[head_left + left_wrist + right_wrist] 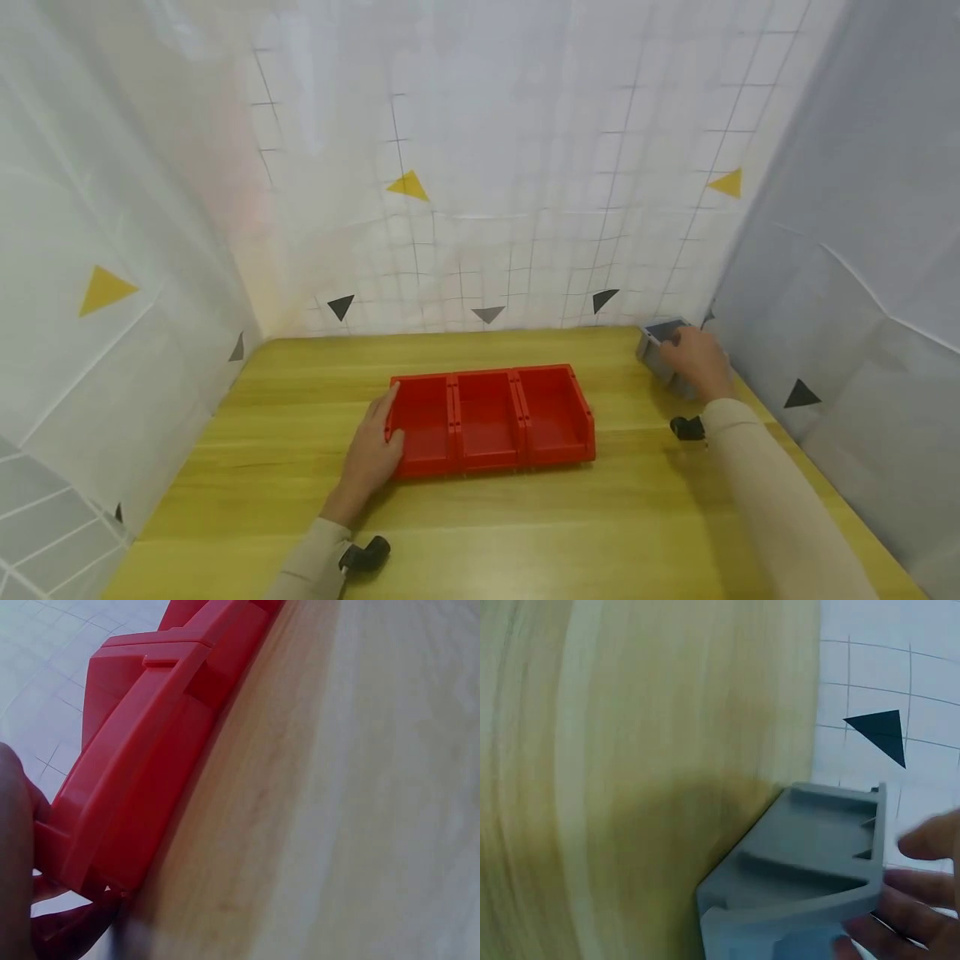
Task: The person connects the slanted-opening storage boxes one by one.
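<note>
Three red bins (pixel 486 421) stand joined side by side on the wooden table, with no contents visible. My left hand (pixel 372 442) grips the left end of the row, one finger along the side wall and the thumb at the front corner. In the left wrist view, fingers (pixel 71 930) curl at the corner of the red bin (pixel 142 787). At the back right corner, my right hand (pixel 697 358) is over the rim of a grey bin (pixel 656 358). The right wrist view shows the thumb apart from the fingers (pixel 915 900), which reach over the grey bin's rim; their tips are partly hidden.
White sheeting (pixel 480 167) with grid lines and triangle marks rises behind the table (pixel 525 533) and along both sides. The grey bin stands close to the right-hand sheet (pixel 847 333). A black wrist device (pixel 365 554) is on my left sleeve, another (pixel 686 428) on the right.
</note>
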Tool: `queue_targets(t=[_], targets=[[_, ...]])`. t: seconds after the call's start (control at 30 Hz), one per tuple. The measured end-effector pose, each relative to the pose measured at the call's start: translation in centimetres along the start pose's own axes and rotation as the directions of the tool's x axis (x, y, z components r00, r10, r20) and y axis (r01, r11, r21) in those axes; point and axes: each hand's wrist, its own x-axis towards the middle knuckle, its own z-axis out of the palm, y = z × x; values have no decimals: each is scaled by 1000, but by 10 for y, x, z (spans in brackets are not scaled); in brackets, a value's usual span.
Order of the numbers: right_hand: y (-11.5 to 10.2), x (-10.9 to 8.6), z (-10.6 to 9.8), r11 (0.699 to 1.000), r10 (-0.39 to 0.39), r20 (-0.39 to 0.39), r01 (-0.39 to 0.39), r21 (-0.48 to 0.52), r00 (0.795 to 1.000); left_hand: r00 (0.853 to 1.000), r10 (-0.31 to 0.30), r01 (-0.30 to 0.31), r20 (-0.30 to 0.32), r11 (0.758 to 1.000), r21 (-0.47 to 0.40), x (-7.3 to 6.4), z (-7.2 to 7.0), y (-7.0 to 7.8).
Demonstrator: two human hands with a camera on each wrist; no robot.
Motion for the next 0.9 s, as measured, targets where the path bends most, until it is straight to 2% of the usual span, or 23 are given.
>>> queue_targets(t=[0.1, 0.17, 0.23, 0.33, 0.47, 0.7, 0.8, 0.9], targets=[[4, 0, 1, 998, 8, -80, -13, -54, 997, 1000, 11, -11, 1, 1000, 7, 1, 1, -2], [9, 0, 1, 995, 26, -82, -34, -97, 996, 1000, 9, -9, 2, 1000, 3, 2, 2, -2], [14, -1, 1, 992, 50, -49, -55, -117, 998, 1000, 5, -5, 5, 1000, -2, 1, 3, -2], [24, -2, 0, 994, 78, -11, -78, -74, 997, 1000, -4, 4, 3, 1000, -9, 0, 2, -2], [34, -5, 1, 996, 84, -20, -84, 1, 996, 1000, -9, 9, 2, 1000, -1, 0, 1, -2], [41, -13, 0, 994, 109, 69, -109, -5, 992, 999, -40, 40, 7, 999, 5, 0, 2, -1], [41, -13, 0, 991, 132, 77, -132, 5, 988, 999, -39, 39, 5, 999, 4, 1, 2, -1], [38, -10, -3, 993, 113, 51, -114, 22, 992, 1000, -30, 30, 0, 1000, -4, 1, 2, -1]])
